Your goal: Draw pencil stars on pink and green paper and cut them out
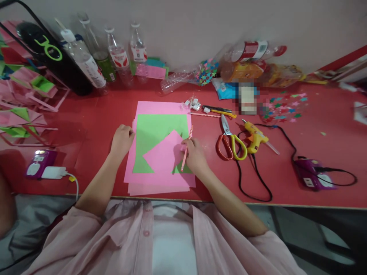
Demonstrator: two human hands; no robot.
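Note:
My right hand (195,156) is closed around a slim patterned pink pencil (184,162), held nearly upright over the paper. Its fingers meet the right corner of a smaller pink sheet (162,154), which lies turned at an angle. Under that sheet is a green sheet (155,126), resting on a stack of larger pink paper (130,177). My left hand (123,137) lies on the table at the stack's left edge with its fingers curled in; nothing shows in them. Right of the paper are scissors (226,131) with one red and one yellow handle.
A yellow glue gun (255,138) with a black cord lies beside the scissors. Cutters (218,110) and small white pieces (193,103) sit above the paper. Bottles (117,53) line the wall. Paper models (23,118) stand left, near a purple socket block (40,164); another (311,173) is right.

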